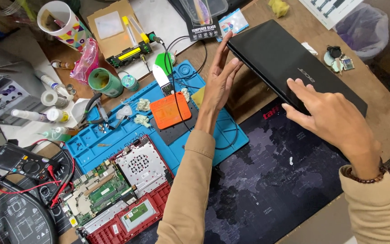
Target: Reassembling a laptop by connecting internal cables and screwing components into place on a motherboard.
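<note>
At the near edge of the dark desk mat (267, 180), left of it, an opened red laptop chassis (118, 199) is laid with its board exposed, beside a multimeter (21, 160). On the mat's far right corner the closed black laptop (280, 58) is held tilted: the right hand (330, 122) is pressed flat on the lid, fingers spread, apparently to steady it. The left hand (220, 79) is set open-palmed against the laptop's left edge, over the blue repair mat (113, 135) left of the desk mat, nothing pinched.
</note>
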